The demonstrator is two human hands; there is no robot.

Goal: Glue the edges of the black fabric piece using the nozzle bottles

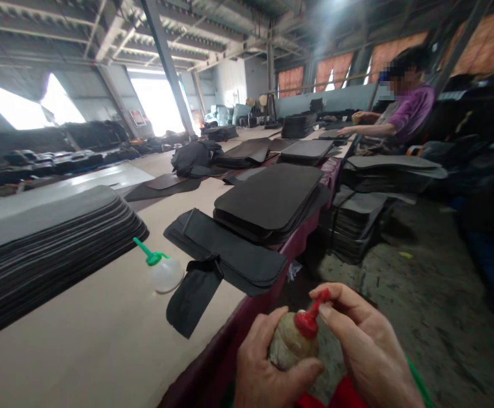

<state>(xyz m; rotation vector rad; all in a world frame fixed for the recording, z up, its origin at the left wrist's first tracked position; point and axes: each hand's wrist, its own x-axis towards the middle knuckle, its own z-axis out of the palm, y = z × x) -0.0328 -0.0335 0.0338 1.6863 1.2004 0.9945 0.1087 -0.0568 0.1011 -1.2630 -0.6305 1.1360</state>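
Note:
My left hand [262, 360] is wrapped round a rounded, stained glue bottle [292, 345] with a red nozzle cap [306, 323]. The thumb and forefinger of my right hand [363, 345] pinch the tip of that red nozzle. Both hands are in front of the table's edge, low in the view. A second squeeze bottle [165, 273], whitish with a green nozzle, stands on the table to the left. Near it lie folded black fabric pieces [238, 249], one strip of them reaching toward the front edge.
A tall stack of dark sheets [55, 238] is at the left of the long table [81, 357]. Rounded dark panels [272, 195] are piled at its right edge. Bundled panels [353, 221] stand beside the table. A person [412, 107] in purple works farther along.

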